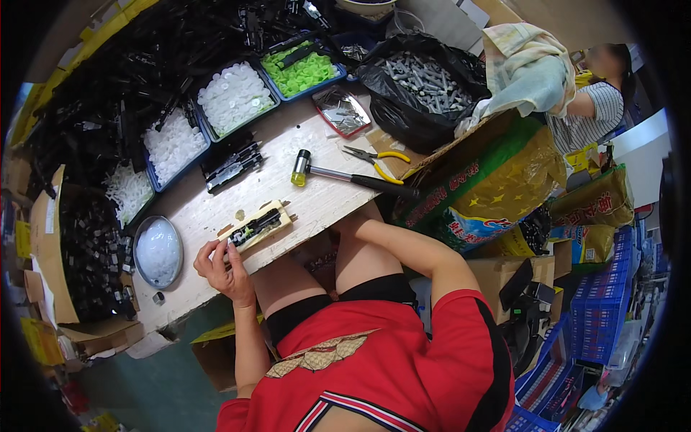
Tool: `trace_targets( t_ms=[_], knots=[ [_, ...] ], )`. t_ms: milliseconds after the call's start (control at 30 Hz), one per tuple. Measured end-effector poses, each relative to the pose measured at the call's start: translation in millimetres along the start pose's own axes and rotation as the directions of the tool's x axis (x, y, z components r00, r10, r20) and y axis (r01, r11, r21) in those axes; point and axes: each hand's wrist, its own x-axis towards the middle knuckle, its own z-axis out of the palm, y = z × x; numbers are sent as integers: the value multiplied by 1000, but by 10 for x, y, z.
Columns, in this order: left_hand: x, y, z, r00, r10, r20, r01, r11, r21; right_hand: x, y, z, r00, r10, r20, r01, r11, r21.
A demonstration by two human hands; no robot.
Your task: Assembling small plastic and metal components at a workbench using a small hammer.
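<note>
A long black mechanism [260,223] with a small green piece in it lies in a pale wooden block [279,229] near the table's front edge. My left hand [227,273] is closed at the left end of this mechanism, thumb and fingertips bent against it. My right forearm reaches to the table edge; the right hand [348,225] rests low by my lap, its fingers hidden. Beyond the block lie a hammer [327,173] with a yellow-tipped head, yellow-handled pliers [377,158] and a group of similar black mechanisms [234,167].
Blue trays of white pieces [234,97] and green pieces [299,70] line the back, before heaped black parts [129,86]. A grey bowl [180,248] and carton [61,288] stand left. At right are a black bag [378,93] of grey parts, sacks [497,183] and another person [594,104].
</note>
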Motion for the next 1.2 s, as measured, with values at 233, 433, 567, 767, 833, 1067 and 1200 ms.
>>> trace_targets(
  t_ms=[233,433,567,767,833,1067,1200],
  knots=[
    [6,-3,12,1000,15,-7,-15,1000,2,-60,-221,82,1000,-7,28,8,999,-48],
    [1,6,-2,1000,4,-6,-4,1000,4,-87,-134,-140,998,-10,57,16,996,-90],
    [7,-15,11,1000,20,-6,-20,1000,-2,-130,-314,-36,998,-9,65,17,992,-125],
    [20,4,-11,1000,10,-13,-10,1000,4,-145,-196,-318,996,-8,89,23,984,-175],
    [27,-6,1,1000,14,-13,-14,1000,-10,-177,-330,-232,996,-3,86,20,980,-196],
    [7,-10,-10,1000,11,-8,-11,1000,-5,-219,-403,-311,995,16,101,10,967,-254],
    [7,18,34,1000,-1,-2,0,999,-50,-217,-655,-137,994,69,85,-41,954,-298]
  ],
)
